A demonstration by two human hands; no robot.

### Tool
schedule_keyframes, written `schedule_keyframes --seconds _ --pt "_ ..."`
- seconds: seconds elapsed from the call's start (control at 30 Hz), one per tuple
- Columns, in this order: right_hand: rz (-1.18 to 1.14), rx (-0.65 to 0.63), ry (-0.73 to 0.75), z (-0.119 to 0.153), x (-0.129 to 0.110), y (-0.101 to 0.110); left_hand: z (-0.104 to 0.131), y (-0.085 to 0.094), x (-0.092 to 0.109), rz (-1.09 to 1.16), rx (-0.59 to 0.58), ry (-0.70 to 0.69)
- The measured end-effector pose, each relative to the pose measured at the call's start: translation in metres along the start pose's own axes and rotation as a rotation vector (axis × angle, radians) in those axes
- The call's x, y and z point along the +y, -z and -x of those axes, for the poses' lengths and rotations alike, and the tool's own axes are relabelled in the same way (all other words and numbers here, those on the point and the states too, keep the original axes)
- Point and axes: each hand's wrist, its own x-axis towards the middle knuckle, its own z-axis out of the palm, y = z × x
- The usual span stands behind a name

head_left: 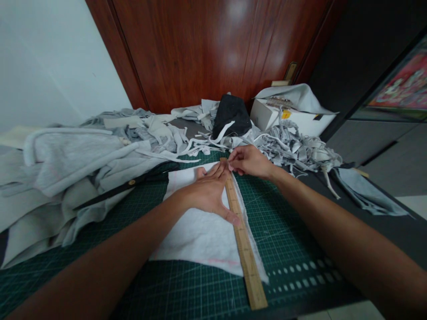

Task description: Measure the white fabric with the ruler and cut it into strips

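A piece of white cloth [200,235] lies flat on the green cutting mat [280,235]. Along its right side runs a wooden ruler [245,242], leaving a narrow strip of cloth showing beyond it. My left hand [211,191] is spread over the cloth and ruler, its thumb and fingertips pressing on the wood. At the ruler's far end, my right hand [248,161] has its fingers pinched together by the cloth edge, close to the left fingertips. What that pinch holds, if anything, is too small to make out.
Grey and white fabric pieces [76,160] are heaped on the left. Behind the mat lie a black cloth bundle [232,116] and tangled grey strips [300,144]. A white box [300,120] stands at the back right. Folded grey cloth [367,191] lies at the right.
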Motion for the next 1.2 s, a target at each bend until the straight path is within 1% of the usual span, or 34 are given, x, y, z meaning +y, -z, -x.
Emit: schedule_keyframes --seconds 0.07,0.1,0.13,0.17,0.23,0.37,0.5,0.67,0.73,0.8,0.97,1.03,1.2 --pt "-0.069 -0.154 -0.008 0.014 -0.003 0.004 0.000 0.000 -0.001 0.007 0.034 -0.041" --pt "-0.140 -0.257 -0.015 0.020 -0.002 0.006 0.000 -0.001 -0.001 0.008 0.049 -0.061" --pt "-0.198 -0.332 -0.016 0.024 -0.001 0.008 0.000 -0.001 -0.002 0.008 0.059 -0.070" --pt "-0.250 -0.391 -0.018 0.027 0.000 0.009 0.000 -0.002 -0.002 0.008 0.061 -0.066" --pt "-0.306 -0.431 -0.028 0.028 0.005 0.010 0.000 -0.003 -0.002 0.010 0.048 -0.034" --pt "-0.342 -0.389 -0.125 0.027 0.009 0.012 0.000 -0.003 -0.001 0.009 0.008 0.011" --pt "-0.335 -0.282 -0.238 0.026 0.007 0.012 0.000 -0.002 0.000 0.005 -0.003 0.029" --pt "-0.264 -0.195 -0.284 0.026 0.000 0.005 0.000 -0.002 -0.001 0.018 0.011 0.008" --pt "-0.221 -0.159 -0.284 0.026 -0.003 0.002 -0.001 -0.002 -0.001 0.011 0.004 0.013" --pt "-0.181 -0.150 -0.270 0.027 -0.005 0.000 -0.001 -0.003 -0.001 0.002 -0.006 0.025" --pt "-0.041 -0.204 -0.172 0.031 -0.007 0.002 -0.001 -0.004 -0.002 -0.015 -0.005 0.022" --pt "0.036 -0.203 -0.143 0.030 -0.007 0.001 -0.001 -0.003 -0.002 -0.011 -0.008 0.018" --pt "0.186 -0.131 -0.099 0.023 -0.006 -0.002 0.001 0.002 0.001 -0.003 -0.025 0.016"
